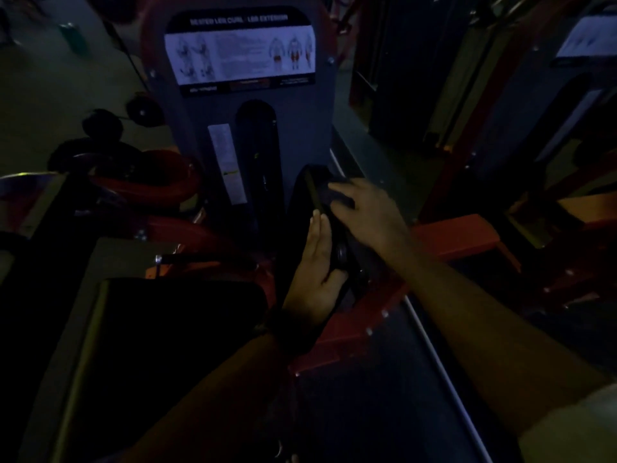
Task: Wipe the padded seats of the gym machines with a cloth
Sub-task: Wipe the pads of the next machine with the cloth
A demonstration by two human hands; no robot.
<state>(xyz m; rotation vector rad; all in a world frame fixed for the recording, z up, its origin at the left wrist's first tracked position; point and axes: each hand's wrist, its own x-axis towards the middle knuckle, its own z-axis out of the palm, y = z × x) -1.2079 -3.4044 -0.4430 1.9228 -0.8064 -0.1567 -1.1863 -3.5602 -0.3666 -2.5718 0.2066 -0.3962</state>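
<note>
Forearms enter from the lower edge and meet at mid-frame on an upright pad (300,208) of the seated leg curl / leg extension machine, seen edge-on. Its long axis runs away from the viewer toward the grey housing that bears the instruction placard (240,51).

The left hand (317,262) lies flat on the pad's near edge, fingers straight and pointing up along it, holding nothing visible. The right hand (364,212) lies palm-down beyond it and slightly higher on the pad's right side. Its fingers spread over a dark bunched shape, probably the cloth (334,197). The gloom hides whether they pinch it.

A wider seat pad (173,345) lies low at left, just beside the left forearm and apart from the right hand. Judged from this, the coming stroke follows the upright pad's long axis, with the left hand steadying.
</note>
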